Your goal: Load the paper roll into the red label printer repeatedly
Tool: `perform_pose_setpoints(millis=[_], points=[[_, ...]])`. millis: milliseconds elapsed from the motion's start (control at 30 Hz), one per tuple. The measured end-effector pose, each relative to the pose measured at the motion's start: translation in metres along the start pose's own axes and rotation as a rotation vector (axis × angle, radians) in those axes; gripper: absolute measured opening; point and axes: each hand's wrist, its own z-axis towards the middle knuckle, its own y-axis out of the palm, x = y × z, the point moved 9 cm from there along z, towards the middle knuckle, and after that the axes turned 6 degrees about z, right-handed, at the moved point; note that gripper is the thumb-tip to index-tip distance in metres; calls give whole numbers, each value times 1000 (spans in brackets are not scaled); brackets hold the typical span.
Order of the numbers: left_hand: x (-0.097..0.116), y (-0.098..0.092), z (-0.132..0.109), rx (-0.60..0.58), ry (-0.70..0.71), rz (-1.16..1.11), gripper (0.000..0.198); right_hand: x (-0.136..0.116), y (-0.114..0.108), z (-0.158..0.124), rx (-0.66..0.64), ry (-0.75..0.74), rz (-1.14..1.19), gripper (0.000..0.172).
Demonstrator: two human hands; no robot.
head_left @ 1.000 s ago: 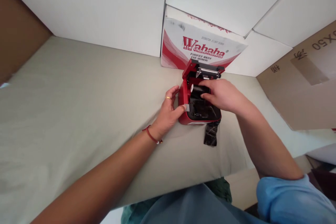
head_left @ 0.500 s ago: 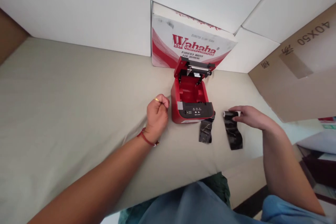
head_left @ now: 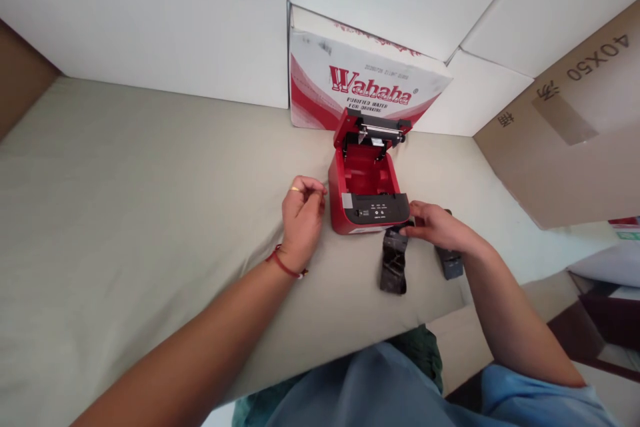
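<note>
A red label printer (head_left: 367, 180) stands with its lid tilted up and its red inner bay bare. My left hand (head_left: 303, 213) rests on the cloth just left of the printer, fingers curled together with nothing visible in them. At the printer's front right corner, my right hand (head_left: 435, 227) pinches the end of a black ribbon roll (head_left: 395, 263), whose loose strip lies toward me on the cloth. A second black ribbon roll (head_left: 451, 265) lies farther right, partly hidden behind my right hand and wrist.
A pale cloth (head_left: 175, 213) covers the surface. Behind the printer stands a red and white water carton (head_left: 370, 73), among white boxes (head_left: 175, 27). A brown cardboard box (head_left: 560, 140) borders the right side. The near edge of the surface runs beside my lap.
My right hand has let go of the right ribbon roll and moved left to the one by the printer, whose strip now reaches nearer me. My left hand's fingers have loosened slightly.
</note>
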Motion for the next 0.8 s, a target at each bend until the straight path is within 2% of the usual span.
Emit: perform_pose_setpoints(millis=[67, 133, 167, 233, 300, 367, 433, 533, 600, 633, 700, 800], points=[[4, -3, -1, 27, 24, 45, 25, -15, -13, -18, -121, -47, 15, 37], [8, 0, -4, -1, 52, 91, 45, -39, -32, -37, -258, -134, 68, 36], [11, 2, -6, -26, 66, 111, 54, -53, -45, -43, -283, -186, 97, 34], [18, 6, -12, -63, 100, 143, 66, -80, -67, -44, -269, -255, 118, 35], [25, 8, -18, -69, 143, 169, 68, -100, -76, -27, -162, -255, 78, 41], [34, 6, -24, -49, 205, 198, 64, -115, -73, 0, 17, -195, -60, 42], [45, 1, -32, -10, 290, 233, 61, -127, -58, 27, 177, -110, -300, 39], [61, -1, -46, 8, 456, 303, 39, -141, -26, 56, 216, -8, -618, 38], [77, 10, -62, -56, 675, 410, 15, -148, -13, 67, 192, 6, -713, 38], [84, 18, -73, -98, 804, 469, 16, -150, -10, 71, 184, 1, -732, 38], [92, 30, -91, -154, 1011, 545, 35, -152, -8, 77, 171, -8, -744, 37], [95, 34, -96, -174, 1072, 525, 51, -149, -9, 87, 153, -10, -746, 35]])
